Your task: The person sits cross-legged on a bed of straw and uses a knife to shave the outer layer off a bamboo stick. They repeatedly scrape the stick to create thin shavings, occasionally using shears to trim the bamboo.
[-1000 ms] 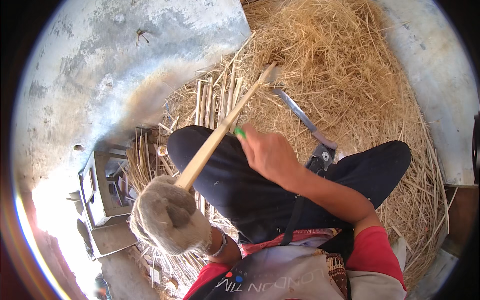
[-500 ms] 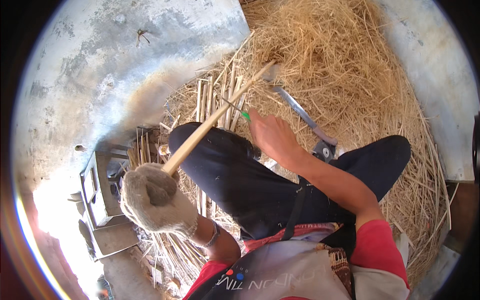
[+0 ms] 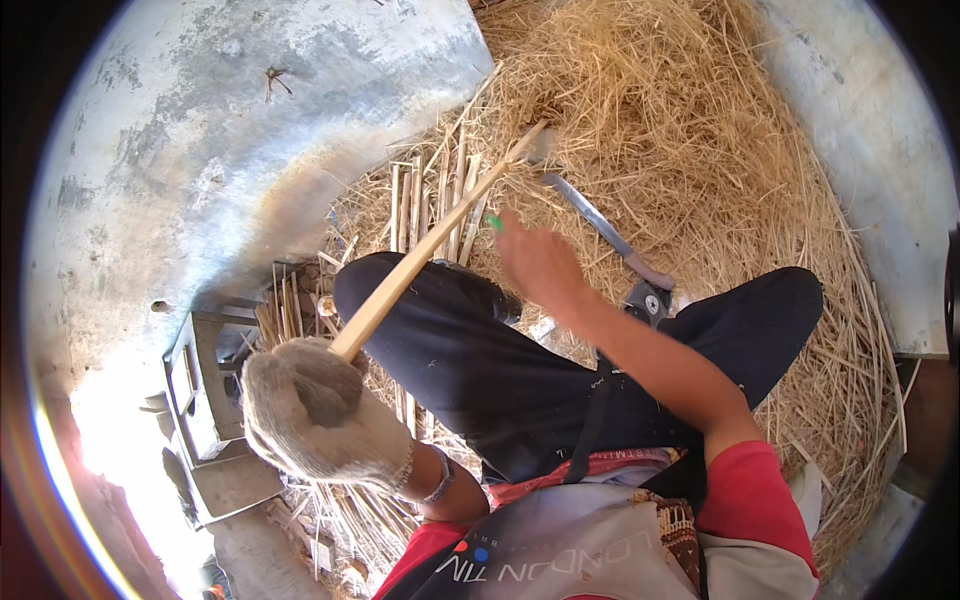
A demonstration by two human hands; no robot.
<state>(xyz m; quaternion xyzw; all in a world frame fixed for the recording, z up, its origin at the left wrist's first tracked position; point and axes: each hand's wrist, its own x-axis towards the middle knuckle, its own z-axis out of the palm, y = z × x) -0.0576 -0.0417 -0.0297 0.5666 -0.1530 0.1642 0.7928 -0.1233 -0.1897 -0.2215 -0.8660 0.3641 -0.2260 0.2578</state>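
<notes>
L hand [image 3: 325, 420], in a knit work glove, fingers clamped on near end of a long bamboo strip [image 3: 430, 245]; strip slants up over the dark-trousered knee [image 3: 440, 330] toward the straw pile [image 3: 660, 130] on the concrete floor [image 3: 200, 130]. R hand [image 3: 540, 265] bare, fingers closed on a small green-tipped tool [image 3: 493, 222], just beside the strip. Long knife [image 3: 600, 225] lies on straw nr R hand. Grey metal box [image 3: 205, 385] at floor's left edge.
</notes>
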